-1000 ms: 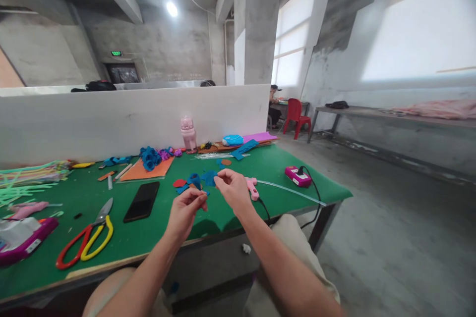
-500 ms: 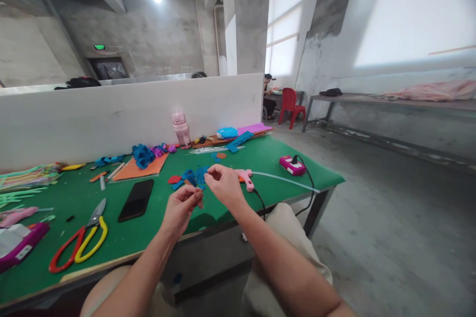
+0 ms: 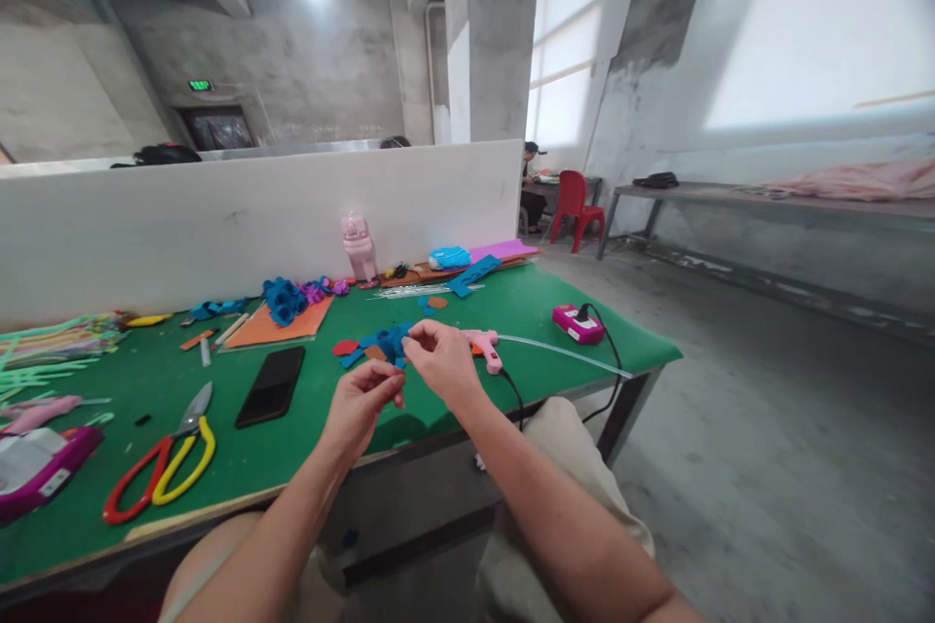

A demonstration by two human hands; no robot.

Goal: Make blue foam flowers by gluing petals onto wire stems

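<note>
Your left hand (image 3: 359, 406) and right hand (image 3: 438, 362) meet above the near edge of the green table (image 3: 307, 448), toward its right half. Between their fingertips you pinch a small blue foam piece (image 3: 395, 348); both hands are closed narrowly on it, thumbs against forefingers, though the fingers hide most of its shape.

Just behind your hands, more blue and red foam scraps (image 3: 349, 350) lie on the cloth. Touching distance to the right of your right hand rests a pink glue gun (image 3: 487, 348), its black cord running off the near edge, with a clear glue stick (image 3: 562, 351) stretching toward the right corner. A pink power block (image 3: 579, 322) sits near that right edge.

To the left of your hands lies a black phone (image 3: 271, 385), and further left, red and yellow scissors (image 3: 165, 459) near the front edge. At the far edge, against the white partition (image 3: 219, 224), stand a pink bottle (image 3: 359, 250), an orange sheet (image 3: 281, 327) with blue foam flowers (image 3: 283, 299), and coloured strips at the left corner.
</note>
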